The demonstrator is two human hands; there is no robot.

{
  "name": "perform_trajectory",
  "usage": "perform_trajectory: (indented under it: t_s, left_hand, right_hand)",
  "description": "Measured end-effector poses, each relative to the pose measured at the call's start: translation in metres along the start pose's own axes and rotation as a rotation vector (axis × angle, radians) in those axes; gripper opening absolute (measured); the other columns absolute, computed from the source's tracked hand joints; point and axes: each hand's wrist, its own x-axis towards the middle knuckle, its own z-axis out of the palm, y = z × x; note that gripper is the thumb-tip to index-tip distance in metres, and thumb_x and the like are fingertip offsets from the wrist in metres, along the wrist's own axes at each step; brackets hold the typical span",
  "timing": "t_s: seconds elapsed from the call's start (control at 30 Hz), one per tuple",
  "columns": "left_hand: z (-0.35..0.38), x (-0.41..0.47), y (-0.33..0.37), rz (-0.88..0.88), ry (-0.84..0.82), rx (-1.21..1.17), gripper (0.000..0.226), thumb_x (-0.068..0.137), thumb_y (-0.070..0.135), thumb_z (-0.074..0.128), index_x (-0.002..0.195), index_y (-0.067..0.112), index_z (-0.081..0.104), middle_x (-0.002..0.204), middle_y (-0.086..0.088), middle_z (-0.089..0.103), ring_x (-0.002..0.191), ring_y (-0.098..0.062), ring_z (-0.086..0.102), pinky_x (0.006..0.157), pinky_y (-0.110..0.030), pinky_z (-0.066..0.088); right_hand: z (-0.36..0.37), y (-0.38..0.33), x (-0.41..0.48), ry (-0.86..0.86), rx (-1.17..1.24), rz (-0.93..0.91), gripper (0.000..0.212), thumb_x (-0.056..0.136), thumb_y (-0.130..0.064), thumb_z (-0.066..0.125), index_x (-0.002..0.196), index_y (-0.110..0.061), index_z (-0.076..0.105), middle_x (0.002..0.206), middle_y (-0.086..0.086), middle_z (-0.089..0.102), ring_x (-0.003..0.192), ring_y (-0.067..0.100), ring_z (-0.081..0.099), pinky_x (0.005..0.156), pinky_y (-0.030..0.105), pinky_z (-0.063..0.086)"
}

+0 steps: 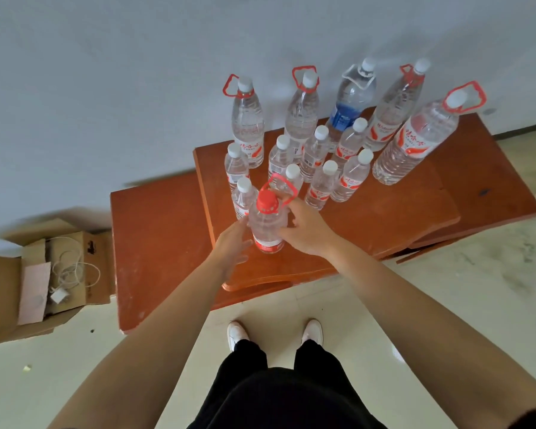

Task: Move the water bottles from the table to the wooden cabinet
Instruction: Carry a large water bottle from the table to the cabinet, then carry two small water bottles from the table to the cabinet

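Red-capped water bottle (266,226) gripped round its right side with right hand (305,232); touched on its left side with flat, straight-fingered left hand (234,244). Stood upright at front of wooden cabinet top (369,221), just before white-capped bottles (320,187). Cardboard box (16,292) with white cable (75,267) on floor, left.

large bottle (415,140) label — red script, seemingly 娃哈哈 | blue-label bottle (343,117): print illegible | red-capped bottle (266,230): red label, illegible | cardboard box (90,247) — dark mark, illegible
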Motion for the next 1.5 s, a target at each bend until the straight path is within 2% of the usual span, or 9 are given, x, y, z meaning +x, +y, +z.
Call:
perform_trajectory:
  t_s: [0.1,0.23,0.33,0.43,0.63,0.83,1.0,1.33,1.5]
  left_hand:
    - [-0.009,-0.025,0.038,0.093,0.044,0.049,0.048,0.106,0.050,0.037,0.145,0.025,0.050,0.138,0.001,0.059,0.126,-0.025,0.054,0.110,-0.053,0.039]
    - [-0.031,-0.072,0.106,0.414,0.248,0.223,0.040,0.107,0.043,0.037,0.131,0.022,0.061,0.131,0.001,0.062,0.119,-0.019,0.056,0.102,-0.033,0.036]
    - [-0.058,-0.127,0.162,0.683,0.535,0.571,0.041,0.108,0.042,0.031,0.129,0.023,0.060,0.128,0.002,0.060,0.119,-0.021,0.053,0.102,-0.032,0.036]
    - [-0.090,-0.201,0.200,0.835,0.921,0.853,0.051,0.107,0.048,0.027,0.152,0.028,0.041,0.160,-0.002,0.036,0.147,-0.027,0.032,0.119,-0.049,0.025]
    - [-0.133,-0.340,0.169,1.052,1.525,0.976,0.053,0.107,0.047,0.029,0.153,0.023,0.039,0.162,-0.009,0.032,0.150,-0.032,0.027,0.120,-0.055,0.019]
    - [-0.188,-0.477,0.059,0.749,1.912,1.072,0.060,0.106,0.049,0.032,0.158,0.020,0.028,0.167,-0.013,0.017,0.153,-0.035,0.016,0.120,-0.063,0.014]
    - [-0.220,-0.582,-0.042,0.503,2.109,1.089,0.064,0.104,0.054,0.029,0.159,0.023,0.022,0.168,-0.015,0.008,0.155,-0.033,0.007,0.120,-0.065,0.008]
    - [-0.220,-0.867,-0.361,-0.137,2.498,0.908,0.063,0.107,0.051,0.027,0.160,0.019,0.022,0.167,-0.018,0.013,0.154,-0.035,0.010,0.118,-0.065,0.013]
    - [-0.183,-0.960,-0.474,-0.470,2.600,0.791,0.065,0.106,0.053,0.028,0.161,0.021,0.019,0.168,-0.013,0.009,0.155,-0.030,0.006,0.120,-0.062,0.009]
  right_hand:
    - [-0.024,-0.004,-0.005,0.034,-0.226,0.044,0.041,0.099,-0.015,0.051,0.140,-0.021,0.054,0.127,-0.004,0.064,0.118,0.021,0.061,0.099,0.039,0.051]
    - [-0.084,-0.049,-0.004,0.273,-0.530,-0.113,0.036,0.104,-0.024,0.049,0.138,-0.019,0.056,0.139,0.004,0.059,0.125,0.024,0.057,0.102,0.044,0.052]
    - [-0.130,-0.109,-0.003,0.462,-0.609,-0.308,0.040,0.105,-0.024,0.045,0.144,-0.016,0.051,0.154,0.012,0.045,0.143,0.032,0.041,0.112,0.049,0.042]
    - [-0.159,-0.179,-0.008,0.646,-0.622,-0.501,0.048,0.107,-0.029,0.043,0.153,-0.014,0.043,0.163,0.017,0.031,0.152,0.036,0.025,0.120,0.051,0.028]
    - [-0.130,-0.296,-0.027,0.803,-0.562,-0.926,0.060,0.106,-0.049,0.039,0.158,-0.019,0.035,0.167,0.020,0.019,0.154,0.043,0.016,0.123,0.057,0.020]
    - [0.007,-0.402,-0.082,0.673,-0.383,-1.310,0.065,0.106,-0.051,0.042,0.161,-0.019,0.029,0.169,0.021,0.012,0.156,0.042,0.008,0.123,0.060,0.013]
    - [0.126,-0.448,-0.159,0.512,-0.304,-1.457,0.070,0.104,-0.054,0.042,0.163,-0.022,0.022,0.170,0.019,0.005,0.157,0.040,0.002,0.125,0.059,0.007]
    - [0.431,-0.537,-0.468,0.093,-0.014,-1.799,0.071,0.103,-0.055,0.042,0.163,-0.024,0.020,0.170,0.017,0.003,0.157,0.036,0.001,0.125,0.059,0.008]
    - [0.534,-0.548,-0.609,-0.115,0.127,-1.975,0.070,0.103,-0.052,0.045,0.162,-0.023,0.021,0.170,0.019,0.006,0.157,0.039,0.003,0.124,0.062,0.008]
